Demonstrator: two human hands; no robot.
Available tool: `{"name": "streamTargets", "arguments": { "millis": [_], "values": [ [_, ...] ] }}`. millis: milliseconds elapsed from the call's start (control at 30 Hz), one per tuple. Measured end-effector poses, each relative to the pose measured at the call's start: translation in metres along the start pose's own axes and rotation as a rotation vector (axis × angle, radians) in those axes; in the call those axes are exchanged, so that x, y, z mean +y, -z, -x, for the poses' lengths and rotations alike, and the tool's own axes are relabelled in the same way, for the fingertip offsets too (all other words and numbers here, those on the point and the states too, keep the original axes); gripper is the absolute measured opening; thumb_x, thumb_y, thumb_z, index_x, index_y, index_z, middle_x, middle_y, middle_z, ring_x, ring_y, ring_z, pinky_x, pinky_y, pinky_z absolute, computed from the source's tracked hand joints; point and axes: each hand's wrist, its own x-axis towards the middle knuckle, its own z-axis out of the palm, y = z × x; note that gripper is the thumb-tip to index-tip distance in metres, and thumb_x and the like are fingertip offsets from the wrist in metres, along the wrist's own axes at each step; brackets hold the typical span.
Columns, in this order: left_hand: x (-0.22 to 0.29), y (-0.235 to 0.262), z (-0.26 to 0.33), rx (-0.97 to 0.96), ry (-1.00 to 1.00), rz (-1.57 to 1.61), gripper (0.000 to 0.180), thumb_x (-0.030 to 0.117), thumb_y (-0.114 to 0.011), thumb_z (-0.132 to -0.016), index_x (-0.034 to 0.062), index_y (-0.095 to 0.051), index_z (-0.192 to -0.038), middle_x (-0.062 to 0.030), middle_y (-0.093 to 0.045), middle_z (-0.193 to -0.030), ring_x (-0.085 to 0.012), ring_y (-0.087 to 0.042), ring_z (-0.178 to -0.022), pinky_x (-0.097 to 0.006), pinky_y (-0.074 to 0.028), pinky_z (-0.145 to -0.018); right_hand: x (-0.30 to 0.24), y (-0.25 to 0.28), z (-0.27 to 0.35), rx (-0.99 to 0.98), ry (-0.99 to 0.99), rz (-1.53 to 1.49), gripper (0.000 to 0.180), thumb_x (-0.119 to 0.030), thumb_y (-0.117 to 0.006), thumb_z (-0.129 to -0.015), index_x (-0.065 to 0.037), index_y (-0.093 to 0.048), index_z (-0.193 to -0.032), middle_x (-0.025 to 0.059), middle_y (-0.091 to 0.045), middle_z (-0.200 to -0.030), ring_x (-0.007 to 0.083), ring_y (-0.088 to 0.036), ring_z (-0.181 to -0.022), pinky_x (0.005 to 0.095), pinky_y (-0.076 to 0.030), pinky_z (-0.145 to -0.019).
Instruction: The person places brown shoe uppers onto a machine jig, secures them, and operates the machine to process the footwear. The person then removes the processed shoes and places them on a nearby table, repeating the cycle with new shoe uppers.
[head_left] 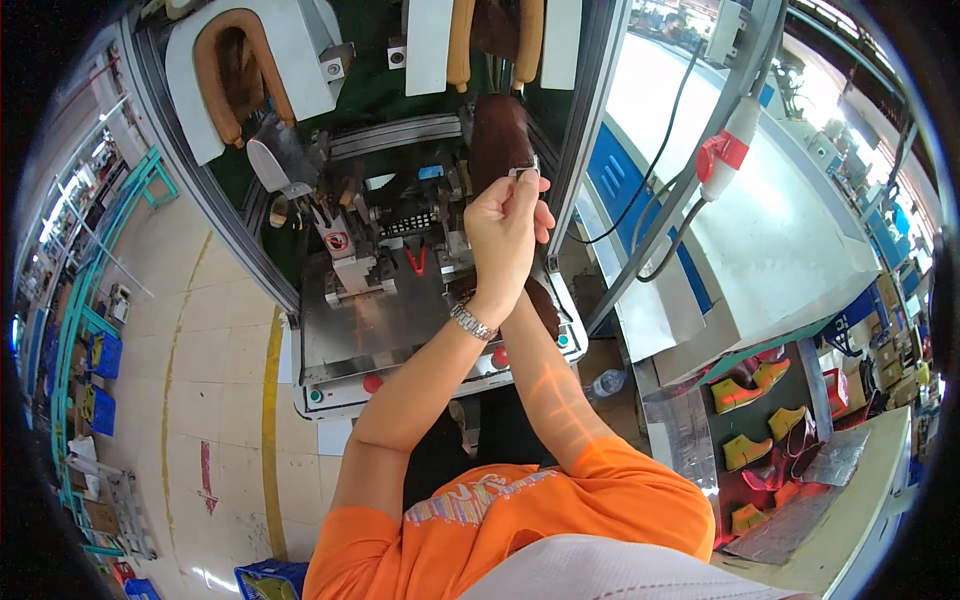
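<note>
A dark brown leather shoe upper sits over a form at the right station of the machine. My left hand, with a metal watch on its wrist, is closed at the upper's lower edge, thumb and fingers pinched there beside a small metal part. Pressed close behind it is my right hand, its fingers curled. The left hand hides most of the right, and what the right fingers grip does not show. Below my wrists lies another dark brown piece, partly covered by my arms.
A padded U-shaped clamp hangs at the upper left. The left station carries metal fixtures; red-handled pliers lie between stations. Red and green buttons line the front edge. At right are a conveyor with yellow-red shoe parts and a cable plug.
</note>
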Motion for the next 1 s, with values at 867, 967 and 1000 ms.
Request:
{"name": "streamTargets", "arguments": {
  "millis": [867,967,1000],
  "values": [
    [-0.006,0.001,-0.002,-0.022,-0.038,-0.091,0.023,0.018,-0.055,-0.086,-0.0001,-0.061,-0.074,-0.0010,-0.054,-0.053,-0.0037,-0.045,-0.043,-0.017,-0.034,-0.040,-0.021,0.001,-0.008,-0.012,0.074,0.218,0.042,-0.017,-0.062,-0.075,0.002,-0.049,-0.110,0.0137,-0.058,-0.096,0.0218,-0.057,-0.090,0.0300,-0.045,-0.078],
    [-0.006,0.007,-0.003,-0.016,-0.055,-0.088,0.024,0.019,-0.055,-0.086,-0.0005,-0.061,-0.075,-0.0019,-0.054,-0.054,-0.0048,-0.046,-0.042,-0.018,-0.035,-0.040,-0.064,0.035,0.010,0.152,0.335,0.554,0.043,-0.017,-0.063,-0.074,0.002,-0.049,-0.109,0.0136,-0.059,-0.095,0.0216,-0.057,-0.090,0.0298,-0.044,-0.078],
    [-0.004,0.008,-0.002,-0.009,-0.051,-0.074,0.024,0.019,-0.055,-0.086,-0.0009,-0.060,-0.074,-0.0020,-0.054,-0.053,-0.0046,-0.046,-0.042,-0.018,-0.035,-0.040,-0.076,0.061,0.023,0.265,0.398,0.689,0.043,-0.017,-0.064,-0.074,0.002,-0.049,-0.109,0.0135,-0.059,-0.095,0.0216,-0.057,-0.090,0.0297,-0.044,-0.079]
  ]
}}
